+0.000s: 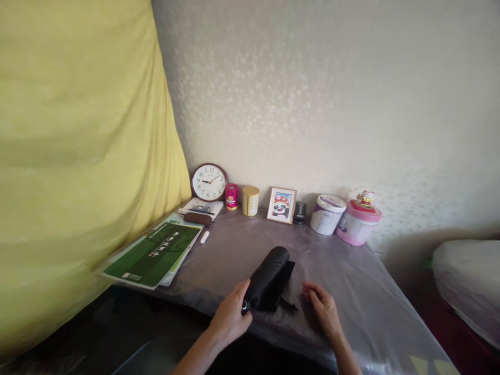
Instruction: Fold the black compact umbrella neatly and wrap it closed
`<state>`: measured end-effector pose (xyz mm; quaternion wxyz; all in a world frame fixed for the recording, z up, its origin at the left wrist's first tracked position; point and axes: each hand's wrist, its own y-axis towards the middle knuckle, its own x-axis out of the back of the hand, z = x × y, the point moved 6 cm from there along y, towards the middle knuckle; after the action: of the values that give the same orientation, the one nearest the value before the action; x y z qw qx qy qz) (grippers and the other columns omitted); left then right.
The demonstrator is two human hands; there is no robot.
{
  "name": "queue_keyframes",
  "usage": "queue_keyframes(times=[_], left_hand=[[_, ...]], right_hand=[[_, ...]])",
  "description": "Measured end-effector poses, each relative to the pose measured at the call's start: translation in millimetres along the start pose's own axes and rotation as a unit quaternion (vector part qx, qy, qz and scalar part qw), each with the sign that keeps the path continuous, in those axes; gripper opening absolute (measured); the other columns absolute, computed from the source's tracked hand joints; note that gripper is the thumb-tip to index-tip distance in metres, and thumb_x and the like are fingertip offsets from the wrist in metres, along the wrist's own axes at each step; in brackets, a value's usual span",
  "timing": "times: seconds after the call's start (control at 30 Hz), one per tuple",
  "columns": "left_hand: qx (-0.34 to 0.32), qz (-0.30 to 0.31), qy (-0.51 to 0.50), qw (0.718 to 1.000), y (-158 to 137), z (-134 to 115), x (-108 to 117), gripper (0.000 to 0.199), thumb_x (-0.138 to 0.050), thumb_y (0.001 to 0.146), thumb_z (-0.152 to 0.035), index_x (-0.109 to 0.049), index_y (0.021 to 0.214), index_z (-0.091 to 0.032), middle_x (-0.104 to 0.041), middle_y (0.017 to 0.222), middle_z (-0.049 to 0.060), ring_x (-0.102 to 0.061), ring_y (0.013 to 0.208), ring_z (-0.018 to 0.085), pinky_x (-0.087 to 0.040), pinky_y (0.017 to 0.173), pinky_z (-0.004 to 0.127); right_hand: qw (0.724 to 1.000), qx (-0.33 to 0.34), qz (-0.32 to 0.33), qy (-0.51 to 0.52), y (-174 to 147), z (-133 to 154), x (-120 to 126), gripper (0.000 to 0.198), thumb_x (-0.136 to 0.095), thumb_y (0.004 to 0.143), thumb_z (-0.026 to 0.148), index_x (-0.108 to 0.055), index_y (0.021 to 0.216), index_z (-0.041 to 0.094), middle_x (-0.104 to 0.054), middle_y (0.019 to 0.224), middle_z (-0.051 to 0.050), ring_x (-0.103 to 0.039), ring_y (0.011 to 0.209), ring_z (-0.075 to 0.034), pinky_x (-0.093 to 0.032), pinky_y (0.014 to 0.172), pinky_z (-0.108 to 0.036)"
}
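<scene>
Fingers (241,289) of our left hand (230,316) were clamped on the dark handle end of a black, loosely folded fabric umbrella (267,276). Those of our right hand (325,309) curled loosely near its other side, apart from the fabric; we could not tell whether their tips met the thumb. Between that hand and the umbrella hung a thin black strap (289,305), close to a loose flap of the cloth.

We had the umbrella at the near edge of a grey bench (222,268) covered in shiny film, its far end pointing away from us and slightly right. Farther off to our left lay a small white oval object (204,237), just beside a dark green printed booklet (156,252) on other papers. Beyond these we saw a long brown case (197,218) and, leaning at the wall, a round white clock with a brown rim (210,182).

Along the back, from left to right, stood a bright pink can (232,198), a cream tub with a yellow lid (250,202), a framed panda picture (281,205), a small black object (299,213), a white-and-purple tub (327,217) and a pink-lidded tub (355,226) bearing a little figurine (365,198).
</scene>
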<state>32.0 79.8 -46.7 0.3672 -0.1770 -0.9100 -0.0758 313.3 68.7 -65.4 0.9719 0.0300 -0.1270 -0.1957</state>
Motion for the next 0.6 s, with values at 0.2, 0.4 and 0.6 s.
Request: queue_keyframes(times=[0.2,0.4,0.6], left_hand=[[0.065,-0.031,0.007,0.997,0.3,9.0,9.7,0.055,-0.034,0.084,-0.025,-0.023,0.137,-0.018,-0.056,0.121,0.012,-0.065,0.085,0.017,-0.052,0.07,0.028],[0.028,-0.081,0.184,0.979,-12.6,-9.5,6.7,0.068,-0.037,0.082,-0.016,-0.007,0.14,-0.033,0.006,0.152,0.005,-0.044,0.122,0.027,-0.042,0.093,0.038],[0.061,-0.043,0.247,0.966,-4.1,-3.9,-0.9,0.087,-0.037,0.068,-0.001,-0.001,0.141,-0.029,-0.002,0.152,0.004,-0.049,0.115,0.023,-0.041,0.092,0.032]], right_hand=[[0.999,0.021,0.01,-0.042,-2.5,-4.8,-0.9,0.042,-0.053,0.07,0.053,-0.068,0.085,0.017,-0.069,0.076,-0.006,-0.062,0.066,-0.02,-0.049,0.065,-0.03],[0.999,0.032,0.019,-0.017,-1.9,-6.0,-0.2,0.038,-0.053,0.068,0.048,-0.068,0.084,0.017,-0.069,0.077,-0.007,-0.063,0.065,-0.019,-0.05,0.065,-0.03],[0.998,0.049,0.011,-0.024,1.1,-11.0,0.8,0.036,-0.05,0.068,0.046,-0.068,0.082,0.018,-0.07,0.076,-0.007,-0.063,0.065,-0.02,-0.049,0.064,-0.031]])
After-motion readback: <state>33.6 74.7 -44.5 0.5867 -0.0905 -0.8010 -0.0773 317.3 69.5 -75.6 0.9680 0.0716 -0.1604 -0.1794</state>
